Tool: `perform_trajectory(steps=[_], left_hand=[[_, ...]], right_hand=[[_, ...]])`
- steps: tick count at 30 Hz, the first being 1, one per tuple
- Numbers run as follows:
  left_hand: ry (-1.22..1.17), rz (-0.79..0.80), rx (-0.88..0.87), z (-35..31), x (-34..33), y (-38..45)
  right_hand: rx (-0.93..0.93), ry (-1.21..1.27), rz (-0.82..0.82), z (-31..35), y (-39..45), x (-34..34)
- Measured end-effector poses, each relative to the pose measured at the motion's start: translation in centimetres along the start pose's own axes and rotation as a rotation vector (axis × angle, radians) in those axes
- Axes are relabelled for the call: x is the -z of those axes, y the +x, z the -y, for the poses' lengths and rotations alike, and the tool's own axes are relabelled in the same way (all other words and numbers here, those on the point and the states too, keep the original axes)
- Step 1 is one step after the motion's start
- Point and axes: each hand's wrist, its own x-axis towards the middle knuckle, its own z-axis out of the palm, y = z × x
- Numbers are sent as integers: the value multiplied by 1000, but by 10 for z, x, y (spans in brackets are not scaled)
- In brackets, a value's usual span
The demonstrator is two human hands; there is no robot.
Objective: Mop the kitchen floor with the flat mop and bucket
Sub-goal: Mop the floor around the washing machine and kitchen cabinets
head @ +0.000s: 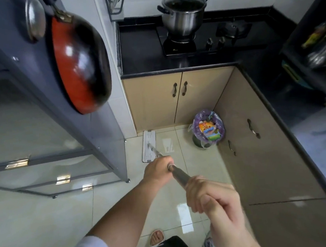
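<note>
Glossy floor tiles point(49, 218) are taking the mop head point(149, 146), lying flat by the cupboard point(154, 98) corner. Both hands, left hand point(157, 171) and right hand point(211, 195), are gripping the mop handle point(180, 175); even pressure and clearing the bin point(209, 129) would be helping.

The pale tiled floor point(49, 218) is smooth and shiny. The long grey mop pole point(180, 175) looks like dull metal, and the flat white mop head point(149, 146) looks like smooth plastic. The silver pot point(182, 16) is shiny metal. The black counter point(143, 53) is glossy.
</note>
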Motion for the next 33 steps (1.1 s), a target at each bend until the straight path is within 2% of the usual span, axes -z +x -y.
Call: perform_trajectory(steps=[3,7,13,15,20,22,29,31,33], left_hand=[[6,6,0,5,1,17],[-24,-100,36,-15,2,16],[-2,-188,73,-18,-18,-43],[14,-181,94,-7,-18,-45],[78,-78,130,25,6,-18],[85,-87,125,27,7,-16],[-74,-218,103,-12,-14,-62],[-145,-196,85,-24,-18,-70],[-188,-151,56,-30,-14,-64]], right_hand=[[-50,13,-68,-6,13,2],[-89,7,-56,16,42,8],[-42,245,216,52,37,24],[-41,269,201,45,29,18],[-117,164,12,3,9,-9],[-143,133,-21,-2,5,-11],[-184,-49,140,57,11,4],[-171,-44,169,74,18,8],[-123,-45,118,76,20,6]])
